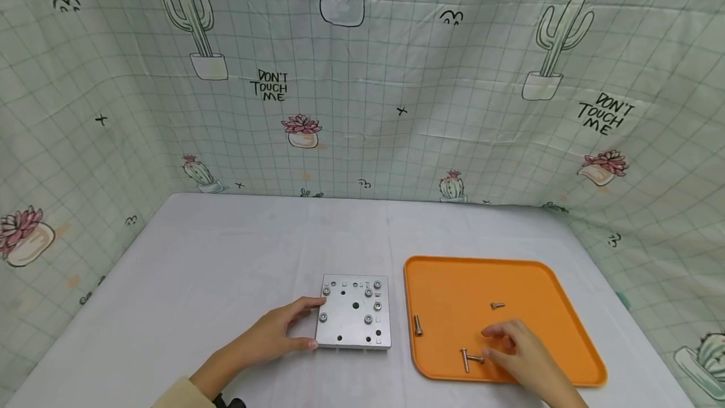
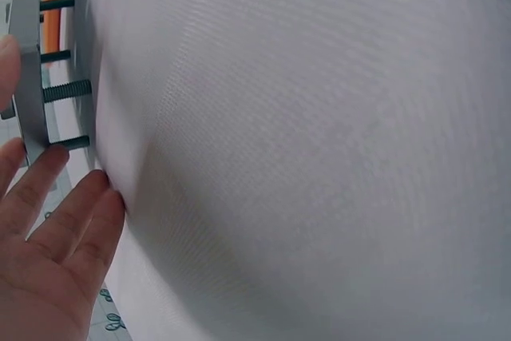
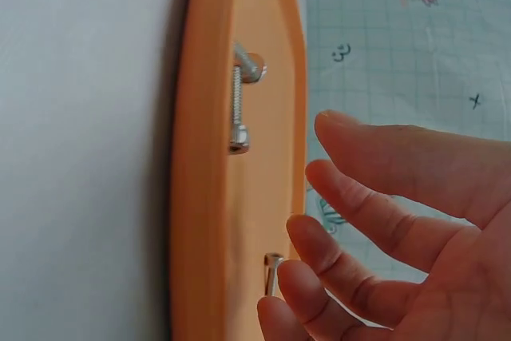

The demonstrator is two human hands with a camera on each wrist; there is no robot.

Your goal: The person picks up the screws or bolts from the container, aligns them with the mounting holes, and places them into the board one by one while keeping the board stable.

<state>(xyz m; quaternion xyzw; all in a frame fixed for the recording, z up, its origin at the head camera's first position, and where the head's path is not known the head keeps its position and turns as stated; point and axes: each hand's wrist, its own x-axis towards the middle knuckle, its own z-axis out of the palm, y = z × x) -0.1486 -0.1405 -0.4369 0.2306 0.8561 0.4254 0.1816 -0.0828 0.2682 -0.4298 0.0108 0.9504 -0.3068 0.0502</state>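
Observation:
A silver metal plate (image 1: 348, 326) with holes and several socket-head screws (image 1: 369, 319) set in it lies mid-table. Threaded screw shafts (image 2: 68, 90) stick out of its underside in the left wrist view. My left hand (image 1: 277, 332) holds the plate by its left side, thumb at the near corner and index finger farther up. Over the orange tray (image 1: 453, 276) hovers my right hand (image 1: 523, 354), fingers loosely bent and nothing between them. Close to its fingertips, two screws (image 1: 466, 362) lie touching or nearly so. A small screw (image 1: 497, 305) lies farther back in the tray.
Another screw (image 1: 418, 326) lies by the tray's left wall. White cloth (image 1: 238, 257) covers the table. Behind and at the sides hangs a curtain (image 1: 396, 80) printed with a grid and cacti.

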